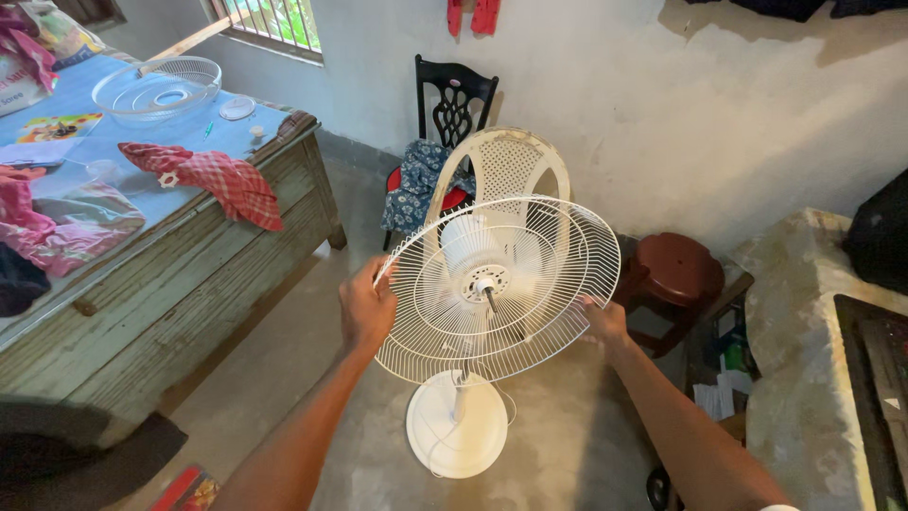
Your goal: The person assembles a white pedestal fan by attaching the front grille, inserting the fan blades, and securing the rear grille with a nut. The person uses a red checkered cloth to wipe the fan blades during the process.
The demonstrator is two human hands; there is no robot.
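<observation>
The left hand [367, 308] and the right hand [603, 322] each grip a side of a white wire fan guard [497, 284], fingers closed on its rim. The guard sits on a white standing fan [459, 421] on the floor. Behind it stands a white plastic chair [501, 161]. Another wire guard [159, 90] lies on the blue tabletop [113, 142].

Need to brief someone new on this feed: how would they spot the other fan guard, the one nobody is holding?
Start at the wooden table along the left wall, covered with a light blue sheet. At its far end, near the window, a white wire fan guard lies flat. Unlike the guard on the standing fan, held by both hands, it lies loose among cloths.
</observation>
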